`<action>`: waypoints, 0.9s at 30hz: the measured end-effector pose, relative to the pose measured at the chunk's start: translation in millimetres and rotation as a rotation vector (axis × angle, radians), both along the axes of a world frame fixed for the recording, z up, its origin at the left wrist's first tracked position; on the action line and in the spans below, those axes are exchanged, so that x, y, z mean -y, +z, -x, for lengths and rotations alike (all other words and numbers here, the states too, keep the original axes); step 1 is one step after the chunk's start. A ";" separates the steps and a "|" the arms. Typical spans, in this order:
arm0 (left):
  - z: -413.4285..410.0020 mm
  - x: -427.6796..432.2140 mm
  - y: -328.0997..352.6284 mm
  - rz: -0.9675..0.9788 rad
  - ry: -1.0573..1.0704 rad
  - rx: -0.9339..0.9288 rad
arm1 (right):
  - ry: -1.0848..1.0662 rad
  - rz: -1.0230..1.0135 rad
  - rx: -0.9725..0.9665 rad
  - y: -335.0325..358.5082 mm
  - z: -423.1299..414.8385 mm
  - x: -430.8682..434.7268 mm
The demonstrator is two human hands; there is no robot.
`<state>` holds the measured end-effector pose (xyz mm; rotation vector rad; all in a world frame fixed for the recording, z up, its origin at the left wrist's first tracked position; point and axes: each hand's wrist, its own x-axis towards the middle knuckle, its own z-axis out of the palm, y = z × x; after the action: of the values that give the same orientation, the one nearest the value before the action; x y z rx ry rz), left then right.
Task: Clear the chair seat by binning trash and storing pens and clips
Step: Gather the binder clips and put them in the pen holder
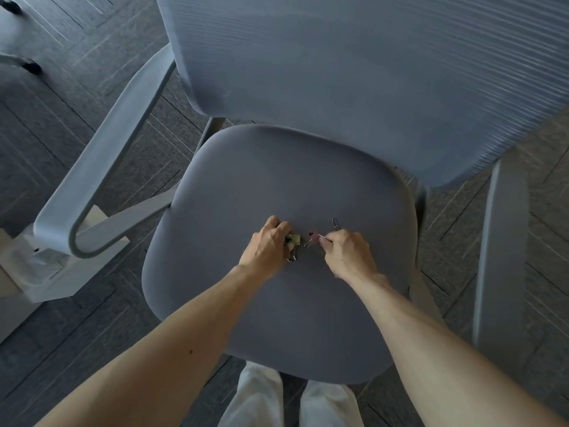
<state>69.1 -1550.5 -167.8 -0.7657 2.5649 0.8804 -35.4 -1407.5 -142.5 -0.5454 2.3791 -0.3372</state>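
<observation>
Both my hands rest on the grey chair seat (261, 180), near its middle. My left hand (266, 246) is closed around a few binder clips (294, 241); a pale yellow one and a wire handle stick out between the fingers. My right hand (346, 252) pinches the wire handle of a dark red binder clip (313, 237) that lies on the seat between the two hands. A silver paper clip (336, 224) lies loose on the seat just beyond my right hand.
The chair's mesh backrest (369, 72) rises behind the seat, with armrests at left (101, 167) and right (500, 248). A white bin with a liner (40, 269) stands on the carpet left of the chair. My trouser legs (292, 402) show below the seat's front edge.
</observation>
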 end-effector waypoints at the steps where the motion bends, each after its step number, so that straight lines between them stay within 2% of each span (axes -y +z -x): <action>1: -1.3 0.3 0.3 0.008 -0.011 0.006 | -0.008 0.002 0.023 1.9 0.5 0.6; 7: -2.6 -4.3 2.3 0.073 -0.149 0.018 | -0.045 -0.022 0.126 8.8 1.5 -0.4; 14: -2.3 -2.9 1.6 0.132 -0.191 -0.011 | -0.106 -0.010 0.167 12.4 -0.6 -5.0; 16: -4.8 -1.0 2.3 0.115 -0.129 -0.053 | -0.107 0.001 0.176 15.6 0.3 -5.5; 21: -6.5 6.1 20.3 -0.084 0.218 -0.194 | -0.114 0.085 0.236 31.8 0.6 0.8; 24: -7.7 12.0 47.2 -0.202 0.330 -0.270 | -0.052 0.157 0.266 55.5 0.1 13.1; 27: -12.2 26.5 83.6 -0.221 0.402 -0.347 | 0.020 0.227 0.276 92.3 1.9 34.2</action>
<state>81.3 -1577.0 -84.3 -1.1696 2.5716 1.5101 -37.3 -1441.7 -50.2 -0.5849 2.0809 -0.6370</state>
